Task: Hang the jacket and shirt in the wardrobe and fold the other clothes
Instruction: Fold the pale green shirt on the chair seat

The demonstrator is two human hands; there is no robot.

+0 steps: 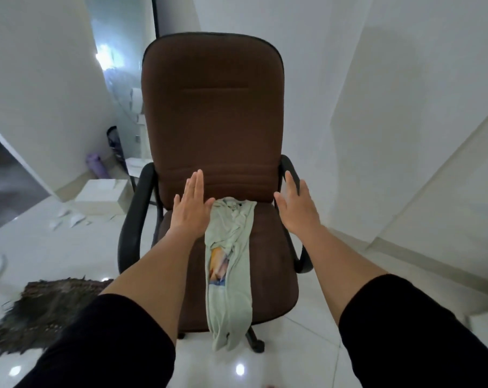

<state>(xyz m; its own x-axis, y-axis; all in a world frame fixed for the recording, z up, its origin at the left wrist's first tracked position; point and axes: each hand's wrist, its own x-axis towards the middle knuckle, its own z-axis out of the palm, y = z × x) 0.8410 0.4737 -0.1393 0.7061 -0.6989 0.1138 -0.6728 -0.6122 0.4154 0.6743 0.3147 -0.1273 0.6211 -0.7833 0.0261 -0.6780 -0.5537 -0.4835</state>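
- A pale green printed cotton garment [229, 264], folded into a long strip, is laid down the brown fabric office chair [213, 121], its end overhanging the seat front.
- The left hand [191, 210] and right hand [294, 207] are held flat and open; nothing is gripped.
- The overhanging end could likely drag the strip to the floor.

sleeves [116, 340]: black, pushed up | forearms bare | hands bare, no rings

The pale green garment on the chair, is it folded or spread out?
Folded lengthwise, not spread: the pale green garment lies as a narrow strip along the chair seat, its lower end hanging over the front edge.
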